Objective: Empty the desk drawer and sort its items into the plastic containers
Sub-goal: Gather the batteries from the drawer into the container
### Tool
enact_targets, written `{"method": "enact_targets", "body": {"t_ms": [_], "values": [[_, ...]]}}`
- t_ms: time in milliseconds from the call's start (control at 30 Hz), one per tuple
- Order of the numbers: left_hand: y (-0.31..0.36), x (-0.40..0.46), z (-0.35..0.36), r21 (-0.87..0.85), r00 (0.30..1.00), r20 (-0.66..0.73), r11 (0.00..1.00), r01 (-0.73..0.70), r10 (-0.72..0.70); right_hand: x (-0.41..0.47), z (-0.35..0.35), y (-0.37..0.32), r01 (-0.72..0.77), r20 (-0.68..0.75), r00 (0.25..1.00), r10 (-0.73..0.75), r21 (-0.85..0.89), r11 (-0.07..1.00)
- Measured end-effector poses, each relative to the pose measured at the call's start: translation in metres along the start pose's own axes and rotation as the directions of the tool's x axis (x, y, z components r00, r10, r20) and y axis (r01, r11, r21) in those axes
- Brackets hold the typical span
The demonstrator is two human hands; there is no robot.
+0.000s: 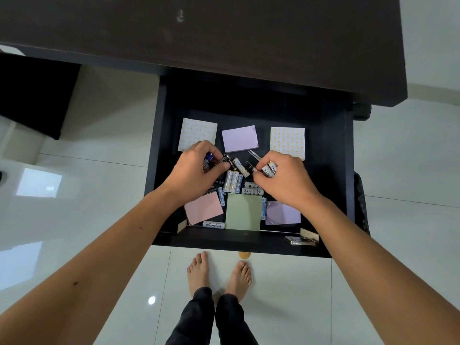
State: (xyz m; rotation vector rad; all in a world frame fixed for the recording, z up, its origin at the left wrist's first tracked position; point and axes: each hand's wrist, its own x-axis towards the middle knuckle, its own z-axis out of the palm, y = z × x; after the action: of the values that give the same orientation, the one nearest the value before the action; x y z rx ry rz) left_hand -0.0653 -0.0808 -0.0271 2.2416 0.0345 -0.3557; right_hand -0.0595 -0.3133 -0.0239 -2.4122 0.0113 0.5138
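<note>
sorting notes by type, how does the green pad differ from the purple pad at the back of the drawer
The green pad is nearly square and lies at the front, a battery along its right edge; the purple pad is a wider rectangle, slightly tilted, lying apart from the batteries near the back. Both are plain, unprinted sticky-note blocks lying flat in the drawer.

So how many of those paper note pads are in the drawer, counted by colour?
Patterned white pads: 2
Purple pads: 2
Pink pad: 1
Green pad: 1
Total: 6 pads in the drawer. The loose batteries overlap and sit partly under both hands, so I cannot count them exactly.
</note>
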Motion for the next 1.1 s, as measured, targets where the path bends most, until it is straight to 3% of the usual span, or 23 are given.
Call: {"method": "enact_targets", "body": {"t_ms": [133,233,400,533,667,833,1100], "values": [[0.002,0.001,-0.001,-0.043,1.000,0.008,0.999,0.030,-0.030,-0.003,-0.009,0.000,-0.078,0.061,0.996,0.062,0.323,0.943],[0.001,0.001,-0.001,-0.022,0.997,0.069,0.999,-0.034,0.036,-0.005,-0.014,0.001,-0.035,0.113,0.993,-0.028,0.522,0.852],[0.000,0.005,-0.002,0.032,0.995,0.083,0.998,-0.058,0.055,-0.005,-0.014,0.001,-0.116,0.196,0.980,-0.009,0.617,0.779],[-0.002,0.009,0.000,0.095,0.991,0.097,0.990,-0.106,0.096,-0.004,-0.008,0.000,-0.149,0.203,0.978,0.041,0.552,0.821],[-0.004,0.014,0.007,0.199,0.991,0.090,0.973,-0.115,0.098,0.001,-0.002,-0.005,-0.103,0.132,0.989,0.064,0.312,0.945],[-0.006,0.015,0.012,0.219,0.993,0.051,0.969,-0.117,0.109,0.005,0.004,-0.015,-0.048,0.061,0.997,0.040,0.134,0.990],[0.005,0.007,-0.002,0.010,0.995,0.098,1.000,0.010,-0.011,0.015,0.016,-0.014,0.046,-0.012,0.999,-0.046,-0.012,0.999]]}}
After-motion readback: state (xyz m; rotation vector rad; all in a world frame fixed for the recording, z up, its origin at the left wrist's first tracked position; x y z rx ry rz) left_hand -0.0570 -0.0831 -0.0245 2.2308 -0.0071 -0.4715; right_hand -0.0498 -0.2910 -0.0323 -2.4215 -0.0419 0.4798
